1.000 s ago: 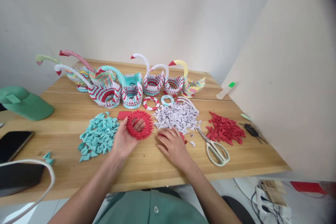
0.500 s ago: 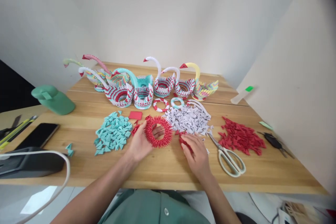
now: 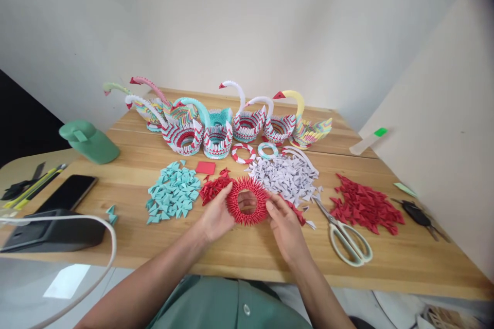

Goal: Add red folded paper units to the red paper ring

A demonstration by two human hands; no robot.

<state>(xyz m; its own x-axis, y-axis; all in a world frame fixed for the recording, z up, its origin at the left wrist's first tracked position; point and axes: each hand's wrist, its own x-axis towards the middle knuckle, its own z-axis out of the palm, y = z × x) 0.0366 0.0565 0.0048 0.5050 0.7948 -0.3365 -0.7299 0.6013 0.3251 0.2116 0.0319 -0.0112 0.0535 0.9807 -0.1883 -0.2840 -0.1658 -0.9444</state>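
Note:
A spiky ring of folded red paper pieces (image 3: 249,183) is held up over the front of the table, its round hole facing me. My left hand (image 3: 219,216) grips its left side between thumb and fingers. On the right side, the thumb and fingertips of my right hand (image 3: 286,229) close on the ring's edge; whether a loose piece is also pinched there, I cannot tell. Red folded pieces (image 3: 216,188) lie behind my left hand, and more red pieces (image 3: 296,212) are partly hidden behind my right hand.
Paper swans (image 3: 218,136) stand in rows at the back, with two small rings (image 3: 267,150) before them. Piles of teal (image 3: 173,193), white (image 3: 281,177) and red triangles (image 3: 366,204) surround my hands. Scissors (image 3: 349,244) lie right; a phone (image 3: 67,193) and green bottle (image 3: 90,143) left.
My right hand has come from the red pieces on the table to the right edge of the ring. The ring has dropped slightly in view, and the camera has turned a little left.

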